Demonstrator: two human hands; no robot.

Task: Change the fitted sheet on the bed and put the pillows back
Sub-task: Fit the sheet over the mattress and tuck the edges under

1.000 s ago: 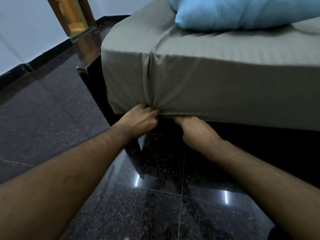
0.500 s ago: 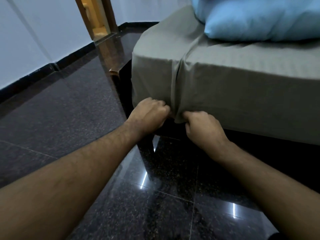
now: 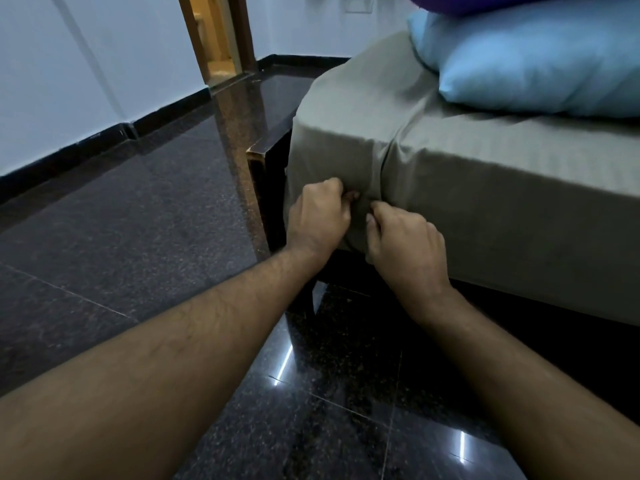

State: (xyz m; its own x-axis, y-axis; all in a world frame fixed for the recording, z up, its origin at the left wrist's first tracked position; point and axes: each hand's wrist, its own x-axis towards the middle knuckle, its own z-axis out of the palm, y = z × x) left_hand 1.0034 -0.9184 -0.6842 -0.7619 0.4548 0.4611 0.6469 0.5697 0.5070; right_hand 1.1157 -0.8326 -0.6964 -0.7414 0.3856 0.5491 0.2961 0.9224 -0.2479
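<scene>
Grey fitted sheet (image 3: 485, 188) corner pinched by both hands; no writing legible.

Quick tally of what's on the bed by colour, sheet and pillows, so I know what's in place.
Grey-green: 1, the fitted sheet, gripped at the corner by the left hand and right hand.
Light blue: 1, the blue pillow.
Purple: 1, a purple item on top of it, mostly cut off.
Total: 3.
</scene>
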